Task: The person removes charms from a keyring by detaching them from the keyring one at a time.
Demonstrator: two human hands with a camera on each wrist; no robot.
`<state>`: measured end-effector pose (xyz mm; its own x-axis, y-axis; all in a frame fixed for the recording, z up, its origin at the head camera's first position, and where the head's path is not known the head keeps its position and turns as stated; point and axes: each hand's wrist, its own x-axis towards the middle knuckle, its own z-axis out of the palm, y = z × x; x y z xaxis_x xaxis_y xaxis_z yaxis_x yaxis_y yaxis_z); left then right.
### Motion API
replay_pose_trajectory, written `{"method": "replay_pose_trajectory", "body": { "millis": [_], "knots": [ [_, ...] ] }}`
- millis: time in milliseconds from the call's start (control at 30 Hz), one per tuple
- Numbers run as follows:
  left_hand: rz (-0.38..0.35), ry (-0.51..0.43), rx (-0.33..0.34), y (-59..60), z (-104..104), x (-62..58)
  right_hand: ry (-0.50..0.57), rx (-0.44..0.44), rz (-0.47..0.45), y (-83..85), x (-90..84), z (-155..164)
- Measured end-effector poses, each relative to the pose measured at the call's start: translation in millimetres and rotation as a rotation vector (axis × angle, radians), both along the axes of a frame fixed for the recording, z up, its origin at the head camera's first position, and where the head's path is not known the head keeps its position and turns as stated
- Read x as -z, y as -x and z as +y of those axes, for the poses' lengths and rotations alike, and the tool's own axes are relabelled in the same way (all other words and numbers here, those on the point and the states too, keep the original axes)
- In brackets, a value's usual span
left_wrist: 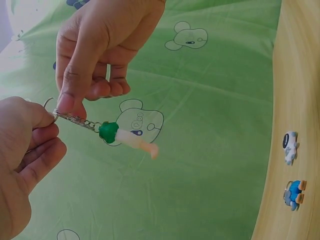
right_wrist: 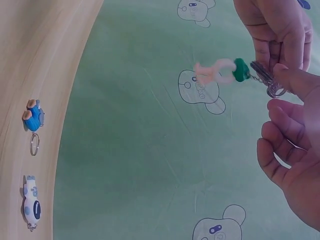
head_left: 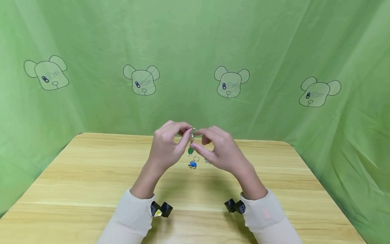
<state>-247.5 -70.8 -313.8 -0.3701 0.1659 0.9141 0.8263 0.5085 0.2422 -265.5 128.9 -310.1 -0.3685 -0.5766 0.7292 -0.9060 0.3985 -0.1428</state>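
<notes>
A keychain with a green, white and pinkish charm [left_wrist: 109,132] hangs on a short metal chain from a metal ring [right_wrist: 276,90], above the table's far part. My left hand [head_left: 167,145] pinches the keychain at its ring between thumb and index finger. From the other side my right hand [head_left: 219,147] holds the ring and chain with its thumb and index finger. The fingertips cover part of the metal. Below lies a blue elephant keychain [head_left: 192,164] with its ring. Beside it is a white cow-like keychain [right_wrist: 31,202], mostly hidden by my right hand in the head view.
The wooden table [head_left: 91,189] stretches out below my hands, with a green curtain [head_left: 189,34] printed with bear heads behind it and at both sides. Black wrist cameras [head_left: 166,209] sit at my sleeve cuffs.
</notes>
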Motion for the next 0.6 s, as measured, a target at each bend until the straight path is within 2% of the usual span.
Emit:
{"method": "replay_pose_trajectory", "body": {
  "millis": [600],
  "knots": [
    [-0.008, 0.010, -0.014, -1.0, -0.1, -0.8, -0.001, 0.009, -0.034, 0.1, 1.8, -1.4]
  ]
}}
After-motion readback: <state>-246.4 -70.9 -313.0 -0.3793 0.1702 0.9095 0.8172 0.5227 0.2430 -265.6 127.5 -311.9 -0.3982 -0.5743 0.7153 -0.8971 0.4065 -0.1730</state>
